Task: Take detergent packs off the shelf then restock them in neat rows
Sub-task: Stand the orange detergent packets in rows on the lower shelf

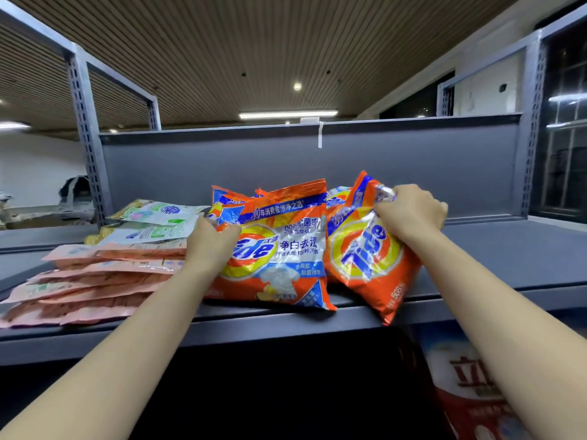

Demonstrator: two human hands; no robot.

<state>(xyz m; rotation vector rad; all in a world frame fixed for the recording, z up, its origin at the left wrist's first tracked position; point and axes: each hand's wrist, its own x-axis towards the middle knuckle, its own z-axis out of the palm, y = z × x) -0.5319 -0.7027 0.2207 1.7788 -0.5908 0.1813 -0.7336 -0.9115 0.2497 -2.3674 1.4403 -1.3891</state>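
Two orange detergent packs stand on the grey shelf (492, 265). My left hand (211, 241) grips the upper left corner of the front-facing orange pack (286, 249) in the middle. My right hand (413, 211) is closed on the top edge of a second orange pack (368, 258), which is tilted with its lower corner hanging over the shelf's front lip. More orange packs (338, 196) show behind these two, mostly hidden.
A pile of flat pink pouches (89, 287) lies at the left of the shelf, with green-and-white pouches (152, 223) stacked behind it. The shelf's grey back panel (286, 163) rises behind. A red and white bag (470, 392) sits on the level below, at right.
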